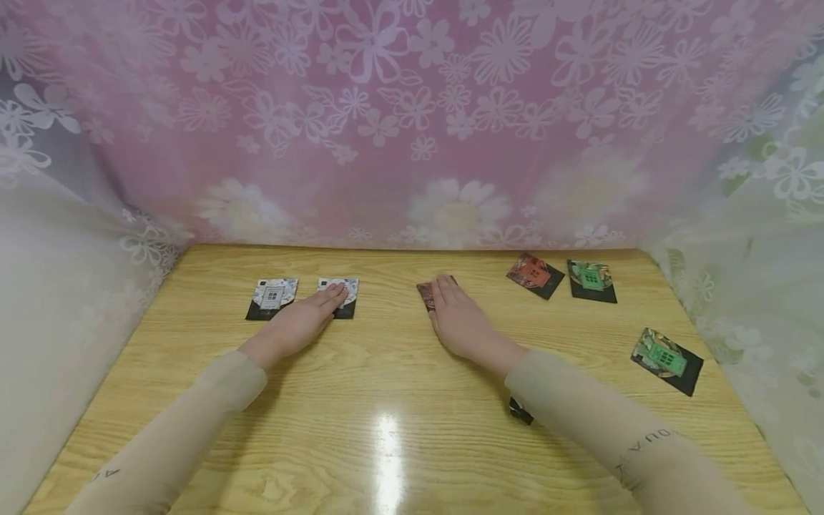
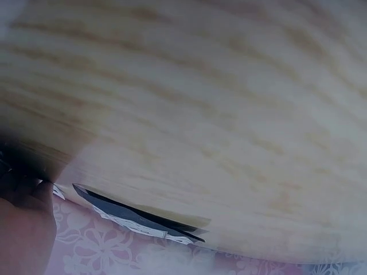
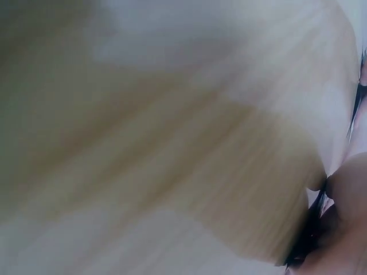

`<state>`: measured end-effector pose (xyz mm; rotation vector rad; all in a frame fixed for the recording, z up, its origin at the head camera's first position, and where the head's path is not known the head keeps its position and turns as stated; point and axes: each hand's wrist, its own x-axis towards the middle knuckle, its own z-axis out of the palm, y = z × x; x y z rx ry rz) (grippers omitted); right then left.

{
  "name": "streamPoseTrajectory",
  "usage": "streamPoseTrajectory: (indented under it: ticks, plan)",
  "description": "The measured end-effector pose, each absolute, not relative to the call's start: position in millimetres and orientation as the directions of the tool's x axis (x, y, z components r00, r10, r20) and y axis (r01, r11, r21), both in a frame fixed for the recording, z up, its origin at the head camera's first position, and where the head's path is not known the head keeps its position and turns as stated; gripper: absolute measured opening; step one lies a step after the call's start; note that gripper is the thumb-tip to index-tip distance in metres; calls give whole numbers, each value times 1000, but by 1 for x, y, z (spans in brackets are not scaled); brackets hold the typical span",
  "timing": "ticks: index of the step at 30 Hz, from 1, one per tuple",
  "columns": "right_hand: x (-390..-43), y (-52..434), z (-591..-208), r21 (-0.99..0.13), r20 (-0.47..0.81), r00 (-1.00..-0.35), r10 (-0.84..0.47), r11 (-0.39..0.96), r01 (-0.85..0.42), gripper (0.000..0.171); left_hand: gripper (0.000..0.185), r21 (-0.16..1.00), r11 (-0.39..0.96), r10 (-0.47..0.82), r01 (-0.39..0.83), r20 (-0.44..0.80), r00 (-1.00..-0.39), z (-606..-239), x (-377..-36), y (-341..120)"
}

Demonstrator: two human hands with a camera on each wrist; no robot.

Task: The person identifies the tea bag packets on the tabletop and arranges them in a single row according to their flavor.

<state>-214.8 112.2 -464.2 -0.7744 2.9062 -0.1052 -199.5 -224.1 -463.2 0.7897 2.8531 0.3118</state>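
My left hand (image 1: pixel 300 326) lies with its fingers straight across a flat white-and-black packet (image 1: pixel 348 310), covering its middle. Just left of it, a matching white-and-black packet (image 1: pixel 271 298) sits flat and untouched. Over a dark red packet (image 1: pixel 424 292) rests my right hand (image 1: pixel 465 320), fingers extended and hiding most of it. In the left wrist view, part of the left hand (image 2: pixel 26 235) shows at the lower left corner. The right wrist view has the right hand (image 3: pixel 347 215) at its right edge, touching a dark packet edge (image 3: pixel 307 232).
A red-and-black packet (image 1: pixel 535 275) and a green-and-black packet (image 1: pixel 591 280) lie at the back right. Another green packet (image 1: pixel 666 360) is near the right edge. A black packet (image 1: pixel 520 411) is partly under the right sleeve. Floral curtains (image 1: pixel 399 129) enclose the wooden table (image 1: pixel 360 400).
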Motion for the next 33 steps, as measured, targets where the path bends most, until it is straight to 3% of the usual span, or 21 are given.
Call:
streamPoseTrajectory:
  ticks: [9,16,27,33]
  plan:
    - [-224,77,-462,-65,-161,-859,-486,874,-482,65,56,222,844,518,487,-111,-848,-463,-202,-223]
    - [-226,72,-461,-111,-132,-853,-504,863,-493,70,56,232,848,510,476,-118,-852,-464,-202,-222]
    - [-243,112,-457,-132,-24,-738,-674,734,-666,66,55,209,853,507,478,-115,-854,-465,-201,-222]
    - [-253,120,-457,-149,-40,-661,-750,658,-738,62,54,216,849,509,482,-92,-856,-464,-200,-221]
